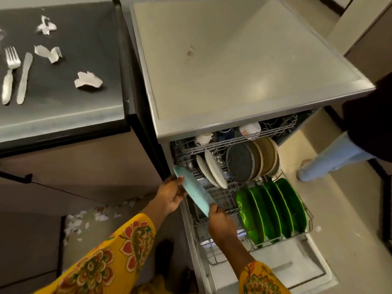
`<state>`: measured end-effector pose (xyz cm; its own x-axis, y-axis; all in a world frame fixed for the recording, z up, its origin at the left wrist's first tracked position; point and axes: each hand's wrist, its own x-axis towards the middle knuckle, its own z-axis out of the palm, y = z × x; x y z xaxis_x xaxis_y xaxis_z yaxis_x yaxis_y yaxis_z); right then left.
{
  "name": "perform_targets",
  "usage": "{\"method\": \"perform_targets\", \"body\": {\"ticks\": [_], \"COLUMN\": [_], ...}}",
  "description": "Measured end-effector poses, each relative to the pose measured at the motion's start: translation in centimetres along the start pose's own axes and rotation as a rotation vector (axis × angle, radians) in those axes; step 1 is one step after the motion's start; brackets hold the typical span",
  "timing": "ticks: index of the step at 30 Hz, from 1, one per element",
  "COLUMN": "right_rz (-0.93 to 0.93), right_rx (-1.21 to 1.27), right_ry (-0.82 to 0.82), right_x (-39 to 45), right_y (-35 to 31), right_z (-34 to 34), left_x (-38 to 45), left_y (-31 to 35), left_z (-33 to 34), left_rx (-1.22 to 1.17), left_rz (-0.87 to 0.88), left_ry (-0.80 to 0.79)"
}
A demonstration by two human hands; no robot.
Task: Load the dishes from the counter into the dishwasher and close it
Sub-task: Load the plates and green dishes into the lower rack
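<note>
Beside the dark counter (63, 115) stood the dishwasher (233, 71), our landmark for everything else, its grey top bare and its door (275, 266) folded down flat toward the floor. Out of its mouth the lower rack (220, 200) was drawn over that door, and above it the upper rack (237, 139) sat partly out, carrying white cups (250, 128).

At the rack's outer right end a row of green plates (273, 209) stood on edge. Deeper in, nearer the dishwasher body, stood a grey plate (240, 162) with beige plates (268, 155) behind it, and to their left two white plates (212, 170) leaned in the tines.

At the rack's left edge we held a light blue plate (196, 189) on edge, tilted, its lower rim down among the wires. Our left hand (171, 194) gripped its upper left rim, fingers curled round the edge; our right hand (220, 223) pinched its near lower rim, fingers closed on it. Yellow floral sleeves (110, 257) covered both forearms.

Left of the dishwasher, on the counter, lay a fork (10, 75) and a knife (25, 78) side by side, apart, with crumpled paper scraps (88, 80) scattered near them.

Right of the dishwasher, another person's leg (331, 158) in pale trousers stood on the floor.
</note>
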<state>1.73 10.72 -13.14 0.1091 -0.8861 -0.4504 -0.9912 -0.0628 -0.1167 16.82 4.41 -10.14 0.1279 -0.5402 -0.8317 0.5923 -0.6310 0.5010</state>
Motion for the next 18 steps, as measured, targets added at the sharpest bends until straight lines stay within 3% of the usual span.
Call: {"method": "perform_targets", "body": {"ticks": [8, 10, 13, 18], "right_rz": [0.061, 0.109, 0.089, 0.075], "right_rx": [0.163, 0.168, 0.269, 0.148], "right_ry": [-0.026, 0.046, -0.040, 0.159], "right_x": [8.1, 9.6, 11.4, 14.7], "right_y": [-2.8, -3.1, -3.0, -4.2], "right_z": [3.6, 4.2, 4.4, 6.0], "left_x": [7.5, 8.7, 9.7, 11.2], "left_y": [0.4, 0.0, -0.1, -0.2], "left_z": [1.2, 1.4, 1.6, 0.6], "left_rx": [0.060, 0.069, 0.074, 0.140], "left_rz": [0.025, 0.053, 0.084, 0.076], "left_ry": [-0.033, -0.025, 0.003, -0.006]}}
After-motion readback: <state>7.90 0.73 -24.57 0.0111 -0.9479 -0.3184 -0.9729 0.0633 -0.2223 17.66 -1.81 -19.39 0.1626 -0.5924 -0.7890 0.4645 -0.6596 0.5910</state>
